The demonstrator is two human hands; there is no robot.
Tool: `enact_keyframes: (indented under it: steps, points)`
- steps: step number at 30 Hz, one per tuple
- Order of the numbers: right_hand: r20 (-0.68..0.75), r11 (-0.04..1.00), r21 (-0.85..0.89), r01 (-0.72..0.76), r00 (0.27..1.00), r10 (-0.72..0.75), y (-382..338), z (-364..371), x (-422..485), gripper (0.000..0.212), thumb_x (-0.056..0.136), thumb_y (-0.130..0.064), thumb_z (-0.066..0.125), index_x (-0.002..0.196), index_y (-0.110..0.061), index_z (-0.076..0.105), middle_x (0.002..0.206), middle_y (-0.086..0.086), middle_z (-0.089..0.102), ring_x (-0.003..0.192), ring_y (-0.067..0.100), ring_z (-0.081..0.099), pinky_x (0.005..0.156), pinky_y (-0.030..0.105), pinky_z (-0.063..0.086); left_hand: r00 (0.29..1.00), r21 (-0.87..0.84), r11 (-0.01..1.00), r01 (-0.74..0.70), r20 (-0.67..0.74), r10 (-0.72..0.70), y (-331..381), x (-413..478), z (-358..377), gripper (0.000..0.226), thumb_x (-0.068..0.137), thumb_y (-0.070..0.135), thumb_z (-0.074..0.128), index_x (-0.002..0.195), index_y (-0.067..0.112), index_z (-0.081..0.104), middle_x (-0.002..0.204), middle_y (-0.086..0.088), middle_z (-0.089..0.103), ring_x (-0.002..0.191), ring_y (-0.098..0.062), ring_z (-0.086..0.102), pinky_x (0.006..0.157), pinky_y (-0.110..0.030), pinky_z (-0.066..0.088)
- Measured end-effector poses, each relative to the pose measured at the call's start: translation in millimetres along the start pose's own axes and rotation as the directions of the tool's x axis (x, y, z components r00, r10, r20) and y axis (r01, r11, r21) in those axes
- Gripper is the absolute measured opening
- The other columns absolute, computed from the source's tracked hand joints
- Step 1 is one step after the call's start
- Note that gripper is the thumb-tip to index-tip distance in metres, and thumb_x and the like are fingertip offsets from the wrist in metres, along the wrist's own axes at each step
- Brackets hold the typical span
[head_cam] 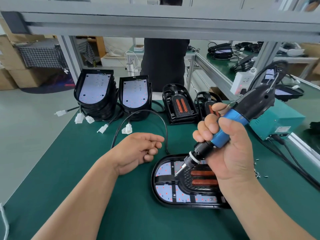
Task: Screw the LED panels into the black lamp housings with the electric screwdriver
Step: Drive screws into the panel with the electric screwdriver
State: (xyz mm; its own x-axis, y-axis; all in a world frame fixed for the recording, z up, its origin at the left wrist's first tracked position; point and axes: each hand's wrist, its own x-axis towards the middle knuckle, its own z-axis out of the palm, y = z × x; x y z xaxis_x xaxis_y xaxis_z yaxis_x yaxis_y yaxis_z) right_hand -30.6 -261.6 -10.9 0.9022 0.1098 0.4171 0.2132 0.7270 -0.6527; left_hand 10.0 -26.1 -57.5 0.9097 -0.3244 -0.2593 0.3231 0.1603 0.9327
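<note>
A black lamp housing [156, 193] lies flat on the green mat in front of me, with a white LED panel [164, 189] inside and two orange strips at its right. My right hand [230, 153] grips the blue and black electric screwdriver [230, 129], tilted, with its bit tip down on the panel near the housing's upper middle. My left hand [138, 151] hovers left of the housing, fingers loosely curled around something small that I cannot make out. The housing's black cable [142, 112] loops away behind my left hand.
Two stacks of housings with panels [97, 90] [135, 94] stand at the back left, white connectors [127, 129] trailing. Two black housings [180, 104] with orange strips stand at the back centre. A teal power box [277, 122] sits right. Loose screws [258, 174] lie by my right wrist. A person in black stands behind the table.
</note>
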Motion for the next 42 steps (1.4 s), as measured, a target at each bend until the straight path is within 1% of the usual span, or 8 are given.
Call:
enact_keyframes:
  steps: [6,12,20,26,32,35,39,42]
  points:
    - [-0.03,1.0,0.001,-0.002,1.0,0.002,2.1,1.1,1.6,0.023,0.086,-0.015,0.06,0.109,-0.017,0.064,0.073,-0.002,0.049,0.061,0.014,0.049,0.063,0.029,0.047,1.0,-0.039,0.999,0.011,0.0,-0.011,-0.9,2.0,-3.5,0.027,0.103,-0.011,0.045,0.119,-0.009,0.067,0.09,-0.013,0.072,0.055,-0.008,0.046,0.041,-0.016,0.034]
    - [-0.044,1.0,0.011,-0.004,0.999,0.005,3.1,0.0,2.2,0.024,0.086,-0.015,0.06,0.11,-0.017,0.063,0.074,-0.002,0.049,0.062,0.015,0.05,0.063,0.029,0.048,0.999,0.037,0.999,-0.017,0.042,0.015,-2.5,0.7,-2.2,0.019,0.107,0.002,0.054,0.121,-0.004,0.065,0.091,-0.014,0.074,0.052,-0.007,0.044,0.04,-0.015,0.032]
    - [-0.05,1.0,0.016,-0.011,0.999,0.012,3.0,0.0,1.8,0.024,0.086,-0.015,0.062,0.11,-0.016,0.062,0.075,-0.001,0.048,0.063,0.015,0.049,0.064,0.03,0.048,0.996,0.031,0.999,-0.043,0.078,0.04,-1.8,-1.3,0.3,0.025,0.091,0.031,0.072,0.096,0.006,0.069,0.071,-0.003,0.059,0.046,-0.005,0.034,0.038,-0.015,0.026]
    - [-0.061,1.0,0.021,-0.012,0.998,0.013,4.4,2.6,0.8,0.025,0.086,-0.016,0.064,0.111,-0.016,0.063,0.075,0.0,0.048,0.064,0.016,0.049,0.064,0.029,0.049,0.994,0.011,1.0,-0.022,0.104,0.02,-5.2,1.9,-4.4,0.018,0.098,0.017,0.069,0.101,0.003,0.08,0.081,-0.006,0.063,0.055,-0.006,0.041,0.042,-0.014,0.032]
    - [-0.074,1.0,0.012,-0.016,0.997,0.016,5.0,4.2,0.5,0.026,0.086,-0.017,0.066,0.112,-0.017,0.062,0.076,0.0,0.048,0.065,0.016,0.049,0.066,0.03,0.049,0.994,0.007,1.0,-0.007,0.106,0.007,-4.4,0.5,-2.7,0.018,0.104,-0.001,0.058,0.111,-0.002,0.074,0.088,-0.012,0.068,0.056,-0.008,0.045,0.042,-0.015,0.034]
    - [-0.088,1.0,0.016,0.003,0.996,-0.002,6.4,5.0,1.2,0.026,0.089,-0.019,0.068,0.114,-0.017,0.061,0.079,0.001,0.049,0.069,0.017,0.052,0.07,0.031,0.052,0.994,-0.027,0.999,-0.034,0.106,0.036,-2.1,-1.7,-1.2,0.009,0.103,0.002,0.06,0.11,0.0,0.065,0.087,-0.014,0.067,0.056,-0.008,0.044,0.042,-0.015,0.033]
    - [-0.141,1.0,0.005,0.029,0.99,-0.028,8.1,3.5,3.3,0.025,0.097,-0.024,0.068,0.119,-0.017,0.059,0.085,0.001,0.051,0.076,0.018,0.055,0.079,0.034,0.054,0.985,-0.048,0.996,-0.078,0.153,0.084,-0.2,-3.1,-0.6,0.009,0.096,0.015,0.074,0.099,0.006,0.074,0.088,-0.011,0.066,0.058,-0.008,0.042,0.043,-0.014,0.033]
    - [-0.204,0.997,0.007,0.073,0.976,-0.07,5.6,-0.5,6.1,0.017,0.105,-0.026,0.061,0.12,-0.019,0.058,0.087,0.0,0.053,0.078,0.017,0.055,0.081,0.034,0.053,0.98,-0.049,0.996,-0.08,0.18,0.087,-1.1,-2.6,-0.3,0.014,0.092,0.015,0.074,0.102,0.006,0.079,0.088,-0.009,0.067,0.058,-0.007,0.043,0.043,-0.014,0.033]
